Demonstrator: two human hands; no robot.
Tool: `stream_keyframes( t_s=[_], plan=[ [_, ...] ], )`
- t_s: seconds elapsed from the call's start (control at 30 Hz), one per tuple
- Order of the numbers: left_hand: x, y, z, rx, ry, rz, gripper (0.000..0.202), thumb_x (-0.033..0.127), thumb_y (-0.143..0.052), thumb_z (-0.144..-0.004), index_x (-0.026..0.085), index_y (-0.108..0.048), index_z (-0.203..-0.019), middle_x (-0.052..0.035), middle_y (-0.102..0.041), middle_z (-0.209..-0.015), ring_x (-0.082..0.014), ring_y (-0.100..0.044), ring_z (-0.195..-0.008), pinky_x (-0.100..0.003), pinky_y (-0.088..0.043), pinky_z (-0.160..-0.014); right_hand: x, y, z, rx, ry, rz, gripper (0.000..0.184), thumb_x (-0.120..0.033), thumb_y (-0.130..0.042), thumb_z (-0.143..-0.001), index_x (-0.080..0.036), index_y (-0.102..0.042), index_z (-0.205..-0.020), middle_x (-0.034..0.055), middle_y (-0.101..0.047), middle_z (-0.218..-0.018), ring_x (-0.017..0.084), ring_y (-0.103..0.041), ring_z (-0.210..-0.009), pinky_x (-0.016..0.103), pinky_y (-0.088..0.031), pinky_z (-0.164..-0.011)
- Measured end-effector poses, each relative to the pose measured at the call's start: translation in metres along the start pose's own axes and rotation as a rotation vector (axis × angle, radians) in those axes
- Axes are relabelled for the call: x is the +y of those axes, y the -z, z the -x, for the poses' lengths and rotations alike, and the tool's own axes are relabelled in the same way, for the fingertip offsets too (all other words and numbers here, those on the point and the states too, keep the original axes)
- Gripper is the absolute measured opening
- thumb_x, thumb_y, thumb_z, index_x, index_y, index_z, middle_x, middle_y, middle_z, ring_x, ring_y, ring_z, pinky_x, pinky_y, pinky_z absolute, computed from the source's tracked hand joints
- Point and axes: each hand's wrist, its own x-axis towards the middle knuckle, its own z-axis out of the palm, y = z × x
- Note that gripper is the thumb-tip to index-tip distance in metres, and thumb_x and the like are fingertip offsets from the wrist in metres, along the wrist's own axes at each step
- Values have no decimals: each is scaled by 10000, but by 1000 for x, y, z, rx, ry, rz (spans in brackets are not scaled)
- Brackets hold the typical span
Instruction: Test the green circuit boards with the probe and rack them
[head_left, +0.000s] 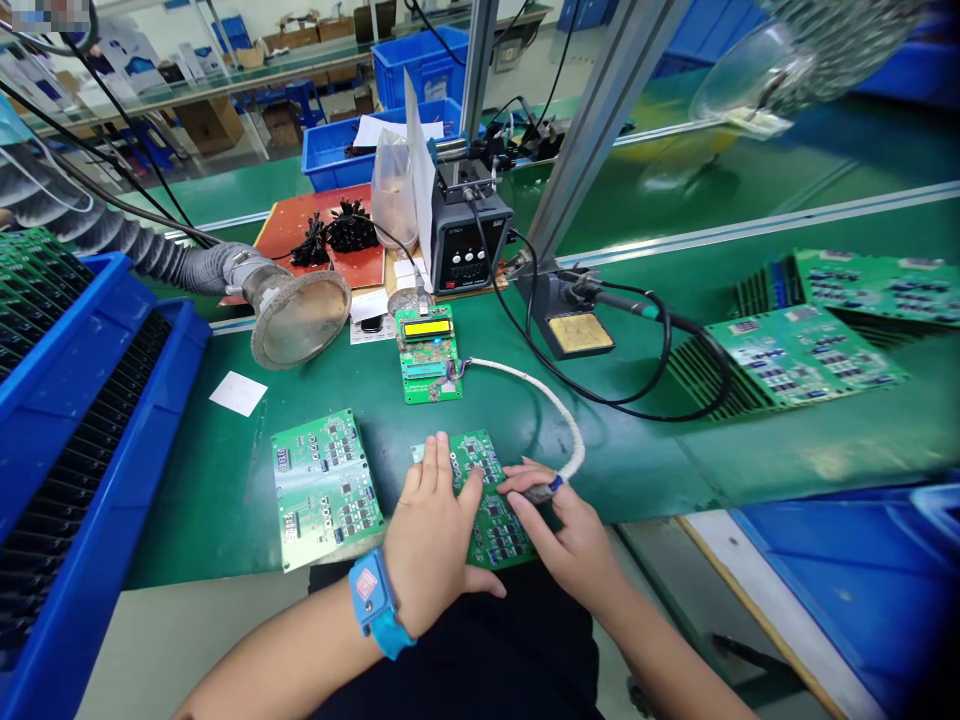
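Note:
My left hand [431, 530], with a blue wrist strap [373, 592], lies outstretched over a green circuit board [504, 535] at the table's front edge. It partly hides that board. My right hand [570, 540] pinches a grey programming probe [541, 491] on the end of a white sleeved cable [559, 405]. The probe's tip is at the board's right side; whether it touches cannot be made out. Left of my hands lies a second circuit board [328, 490]. Beyond them the cable runs to a small programmer board [429, 355] with a lit yellow display.
Blue bins [161, 400] filled with boards stand at the left. A fume extraction hose [300, 315] reaches in there. Behind are a soldering station [472, 240] and an iron stand [574, 330] with a looping black cord. Stacked circuit boards [806, 350] lie at the right.

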Motion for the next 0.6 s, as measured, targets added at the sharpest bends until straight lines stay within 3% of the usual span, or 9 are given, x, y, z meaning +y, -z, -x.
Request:
stream_keyframes(
  t_s=[0.2, 0.37, 0.6],
  plan=[
    [0, 3, -5, -26, 0, -50, 1214, 716, -815, -419, 117, -419, -1398, -302, -249, -1491, -476, -243, -1367, -554, -327, -1035, 2, -1, 0, 0, -2, 4, 76, -212, -524, -897, -244, -579, -940, 41, -677, -924, 220, -644, -981, 455, -462, -998],
    [0, 4, -7, -60, 9, -88, 1317, 733, -804, -414, 82, -323, -1454, -320, -214, -1493, -467, -254, -1367, -548, -312, -1045, 2, -1, 1, 5, 4, -7, 65, -214, -526, -897, -237, -574, -933, 40, -681, -898, 223, -646, -978, 459, -467, -992],
    [0, 6, -9, -84, 26, -90, 1383, 740, -804, -385, 12, -303, -1450, -327, -233, -1481, -466, -279, -1356, -541, -311, -1050, 3, -3, 2, 7, -16, -32, 68, -208, -525, -897, -245, -565, -938, 37, -681, -898, 228, -642, -1002, 457, -464, -995]
  ],
)
